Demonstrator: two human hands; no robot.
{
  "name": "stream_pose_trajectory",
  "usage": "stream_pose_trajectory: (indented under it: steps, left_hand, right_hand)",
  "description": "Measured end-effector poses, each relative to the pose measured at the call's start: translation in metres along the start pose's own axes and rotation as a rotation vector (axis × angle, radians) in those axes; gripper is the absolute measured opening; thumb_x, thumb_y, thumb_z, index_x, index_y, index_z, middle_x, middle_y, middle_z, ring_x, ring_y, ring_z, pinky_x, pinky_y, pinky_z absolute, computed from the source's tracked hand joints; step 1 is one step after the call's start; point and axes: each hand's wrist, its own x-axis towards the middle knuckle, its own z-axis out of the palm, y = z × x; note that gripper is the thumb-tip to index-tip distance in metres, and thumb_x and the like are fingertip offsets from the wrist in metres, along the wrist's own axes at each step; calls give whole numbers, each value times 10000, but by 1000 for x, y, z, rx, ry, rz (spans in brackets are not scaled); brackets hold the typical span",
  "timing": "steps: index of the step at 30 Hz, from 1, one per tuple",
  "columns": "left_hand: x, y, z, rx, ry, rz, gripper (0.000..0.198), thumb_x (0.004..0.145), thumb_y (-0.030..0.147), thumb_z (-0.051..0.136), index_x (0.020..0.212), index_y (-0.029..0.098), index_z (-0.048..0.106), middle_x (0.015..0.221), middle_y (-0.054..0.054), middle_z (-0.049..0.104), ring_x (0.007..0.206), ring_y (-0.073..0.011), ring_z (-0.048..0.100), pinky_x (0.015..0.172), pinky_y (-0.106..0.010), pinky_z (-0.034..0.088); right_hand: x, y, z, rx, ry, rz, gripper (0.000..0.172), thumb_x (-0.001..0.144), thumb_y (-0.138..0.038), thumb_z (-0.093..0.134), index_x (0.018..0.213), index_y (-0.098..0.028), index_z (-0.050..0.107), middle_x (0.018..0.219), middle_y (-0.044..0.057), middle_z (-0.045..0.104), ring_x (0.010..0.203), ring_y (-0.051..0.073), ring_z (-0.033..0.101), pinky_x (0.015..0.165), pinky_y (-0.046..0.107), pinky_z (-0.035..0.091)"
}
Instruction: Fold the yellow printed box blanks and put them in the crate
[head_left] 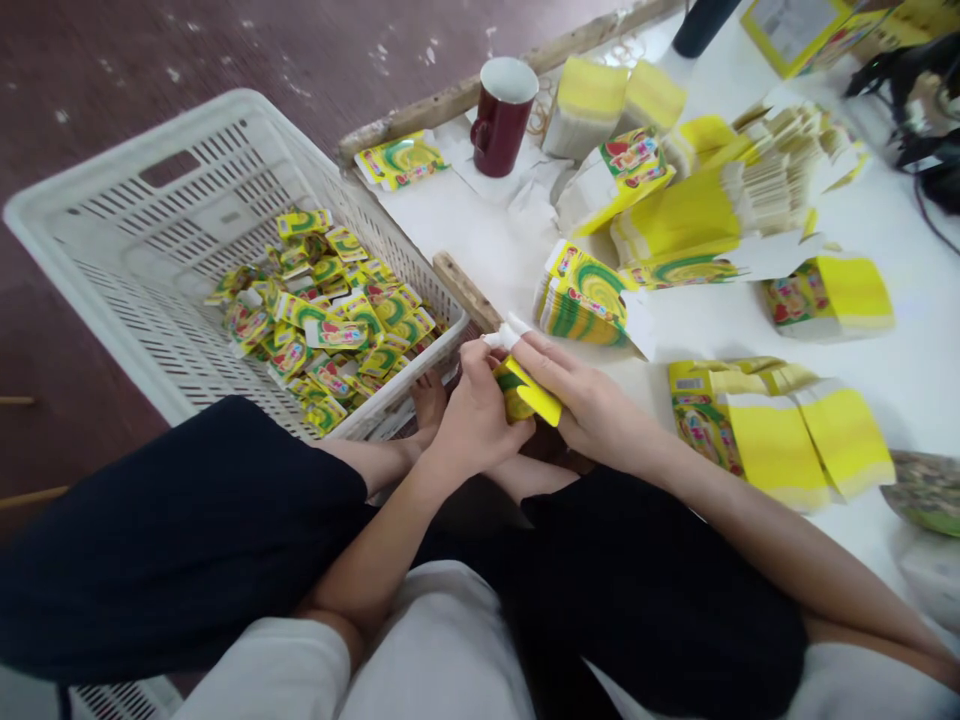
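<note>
In the head view, both hands meet over my lap around one small yellow and green printed carton (517, 402). My left hand (474, 410) is closed round the carton's left side. Against its right side, my right hand (574, 400) grips with bent fingers, and a yellow flap sticks out below them. White coverings wrap some fingertips. The carton's far side is hidden by the fingers. Just beyond my hands, a stack of flat printed cartons (585, 295) lies on the white table (480, 225).
A white plastic crate (247, 110) at the left holds many small filled-out cartons (337, 320). On the table stand a maroon mug (504, 125), more flat carton stacks (675, 220) and yellow bundles (780, 440). A wooden strip (465, 285) edges the table beside the crate.
</note>
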Motion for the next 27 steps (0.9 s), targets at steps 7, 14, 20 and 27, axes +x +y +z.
stream_pose_trajectory:
  steps: [7, 14, 20, 27]
  left_hand:
    - [10, 10, -28, 91, 71, 15, 518, 747, 292, 812, 1194, 211, 562, 1157, -90, 690, 1094, -267, 683, 958, -408, 554]
    - [10, 15, -44, -38, 40, -29, 740, 655, 375, 914, 1276, 229, 540, 1141, -77, 739, 1033, -265, 732, 924, -393, 578]
    - [7, 15, -26, 144, 132, 84, 682, 710, 420, 881, 1278, 235, 551, 1163, -93, 720, 1092, -284, 705, 979, -437, 559]
    - [14, -14, -7, -490, 561, -221, 814, 777, 721, 718, 1417, 338, 391, 1350, -106, 580, 1231, -250, 636, 989, -407, 553]
  right_hand:
    - [0, 15, -4, -186, 77, -16, 584, 1002, -398, 535, 1536, -190, 426, 1597, 216, 441, 1423, 363, 520, 1068, 530, 542]
    - [-5, 10, -34, -167, -74, -145, 282, 962, -235, 601, 1242, -224, 634, 1487, 181, 545, 1337, 327, 604, 998, 458, 576]
    - [-5, 12, -20, -38, 6, -47, 257, 930, -253, 628, 1184, -232, 596, 1429, 171, 534, 1344, 316, 567, 1050, 498, 532]
    - [-6, 59, -25, -119, 434, 210, 650, 914, -540, 657, 1434, -234, 417, 1404, 172, 521, 1137, 292, 642, 973, 493, 555]
